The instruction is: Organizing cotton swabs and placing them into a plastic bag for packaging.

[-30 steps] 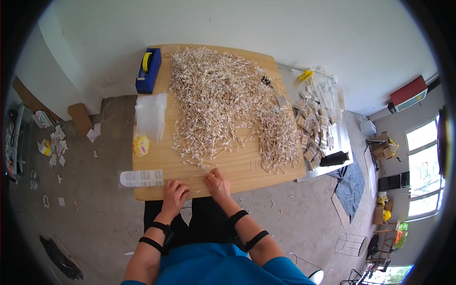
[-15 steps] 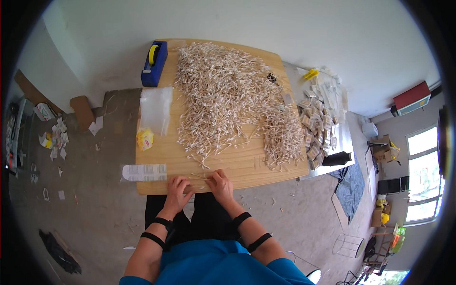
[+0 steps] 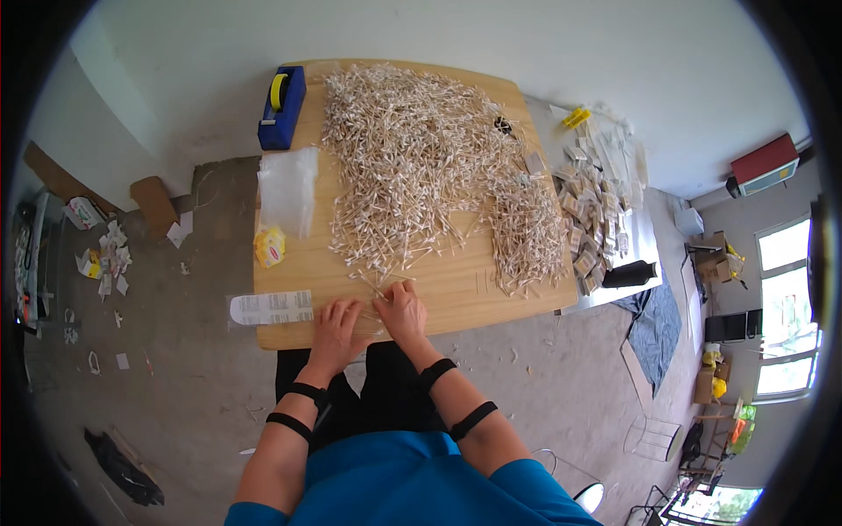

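A wide pile of cotton swabs (image 3: pixel 412 167) covers much of the wooden table (image 3: pixel 447 311). At the table's near edge, my right hand (image 3: pixel 403 313) has its fingers pinched on a few cotton swabs (image 3: pixel 372 284) just below the pile's lower tip. My left hand (image 3: pixel 336 329) lies close beside it, fingers curled and together over the edge. Something thin and see-through shows between the two hands; what the left fingers grip is too small to make out. A strip of printed paper labels (image 3: pixel 272 308) lies left of my left hand.
On the table's left side are a blue tape dispenser (image 3: pixel 281 110), clear plastic bags (image 3: pixel 288 191) and a yellow packet (image 3: pixel 270 246). A side table at right bears several small packs of swabs (image 3: pixel 592 215) and a black bottle (image 3: pixel 630 273). Scraps litter the floor.
Both hands have shifted slightly; the right fingers have moved toward the pile's lower tip and now pinch swabs there. The whole view has shifted a little.
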Demonstrator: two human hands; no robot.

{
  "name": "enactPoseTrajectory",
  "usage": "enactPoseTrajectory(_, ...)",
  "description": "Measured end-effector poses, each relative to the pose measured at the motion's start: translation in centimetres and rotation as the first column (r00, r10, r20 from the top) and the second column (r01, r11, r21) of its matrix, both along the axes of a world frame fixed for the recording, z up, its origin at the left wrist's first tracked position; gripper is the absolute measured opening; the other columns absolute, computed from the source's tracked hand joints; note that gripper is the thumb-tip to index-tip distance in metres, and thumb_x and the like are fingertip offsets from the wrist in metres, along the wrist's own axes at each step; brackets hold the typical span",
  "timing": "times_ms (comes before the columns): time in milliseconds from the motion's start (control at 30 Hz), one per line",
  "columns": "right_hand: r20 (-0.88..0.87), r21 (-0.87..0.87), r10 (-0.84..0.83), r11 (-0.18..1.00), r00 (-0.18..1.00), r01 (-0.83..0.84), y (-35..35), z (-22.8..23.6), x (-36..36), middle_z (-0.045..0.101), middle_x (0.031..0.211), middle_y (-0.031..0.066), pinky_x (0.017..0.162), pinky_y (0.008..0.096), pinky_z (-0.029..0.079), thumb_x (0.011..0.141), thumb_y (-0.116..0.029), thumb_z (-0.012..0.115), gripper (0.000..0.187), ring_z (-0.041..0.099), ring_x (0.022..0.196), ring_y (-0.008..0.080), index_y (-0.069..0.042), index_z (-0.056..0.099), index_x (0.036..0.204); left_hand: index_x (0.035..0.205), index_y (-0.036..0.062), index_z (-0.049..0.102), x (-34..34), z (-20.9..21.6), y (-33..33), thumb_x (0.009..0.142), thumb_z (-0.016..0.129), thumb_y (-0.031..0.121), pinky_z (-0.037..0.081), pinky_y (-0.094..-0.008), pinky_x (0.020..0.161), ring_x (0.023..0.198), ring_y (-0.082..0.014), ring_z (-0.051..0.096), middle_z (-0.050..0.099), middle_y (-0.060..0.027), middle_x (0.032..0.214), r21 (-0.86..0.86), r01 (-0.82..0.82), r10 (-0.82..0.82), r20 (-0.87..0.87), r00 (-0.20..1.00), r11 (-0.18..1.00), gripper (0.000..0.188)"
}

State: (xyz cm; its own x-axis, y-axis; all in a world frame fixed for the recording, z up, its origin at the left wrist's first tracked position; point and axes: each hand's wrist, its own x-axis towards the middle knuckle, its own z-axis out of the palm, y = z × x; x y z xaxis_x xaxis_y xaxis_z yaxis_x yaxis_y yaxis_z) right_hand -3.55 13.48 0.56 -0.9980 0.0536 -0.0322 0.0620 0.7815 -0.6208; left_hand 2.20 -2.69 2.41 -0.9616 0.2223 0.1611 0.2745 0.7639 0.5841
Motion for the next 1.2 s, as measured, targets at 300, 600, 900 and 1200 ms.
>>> enactPoseTrajectory(300, -0.111, -0.124, -0.007, 0.992, 0.994, -0.006, 4.9, 0.1, -0.7, 0.063, 0.103, 0.0112, 0.071, 0.0441, 0.053, 0.082, -0.015, 0.070, 0.018, 0.065, 0.086, 0.0349, -0.009, 0.064, 0.098, 0.120, 0.0104, 0.055, 0.9, -1.7, -0.3, 0.072, 0.081, 0.026, 0.033, -0.0489, 0.104, 0.120, -0.0349, 0.042, 0.048, -0.0098, 0.124, 0.007, 0.033, -0.033, 0.044, 0.998, 0.999, 0.057)
enactPoseTrajectory(600, -0.115, -0.068, 0.166, 0.982, 0.979, -0.174, 5.5, -1.3, 1.3, 0.062, 0.095, 0.0081, 0.065, 0.0436, 0.052, 0.081, -0.018, 0.073, 0.014, 0.066, 0.079, 0.0328, -0.010, 0.066, 0.090, 0.120, 0.0075, 0.053, 0.6, -1.9, -0.9, 0.077, 0.075, 0.019, 0.034, -0.0486, 0.103, 0.119, -0.0358, 0.044, 0.048, -0.0121, 0.123, 0.050, 0.048, -0.050, 0.049, 0.998, 0.998, 0.050)
enactPoseTrajectory(900, -0.146, -0.106, 0.217, 0.967, 0.965, -0.233, 1.4, -1.0, 2.5, 0.062, 0.091, 0.0082, 0.067, 0.0415, 0.052, 0.080, -0.019, 0.074, 0.012, 0.065, 0.080, 0.0312, -0.011, 0.069, 0.087, 0.128, 0.0068, 0.047, 0.5, -1.3, -0.6, 0.072, 0.078, 0.020, 0.032, -0.0491, 0.107, 0.123, -0.0366, 0.042, 0.047, -0.0128, 0.126, 0.122, 0.028, -0.023, -0.036, 0.999, 0.992, 0.066)
enactPoseTrajectory(1200, -0.171, 0.043, 0.223, 0.975, 0.960, -0.219, 1.8, -0.7, -1.7, 0.060, 0.097, 0.0079, 0.067, 0.0428, 0.052, 0.084, -0.016, 0.068, 0.014, 0.065, 0.085, 0.0313, -0.011, 0.065, 0.097, 0.123, 0.0120, 0.056, 0.8, -1.8, -0.7, 0.069, 0.080, 0.025, 0.031, -0.0505, 0.107, 0.123, -0.0348, 0.039, 0.046, -0.0104, 0.126, -0.008, 0.085, -0.085, -0.004, 0.996, 0.996, 0.060)
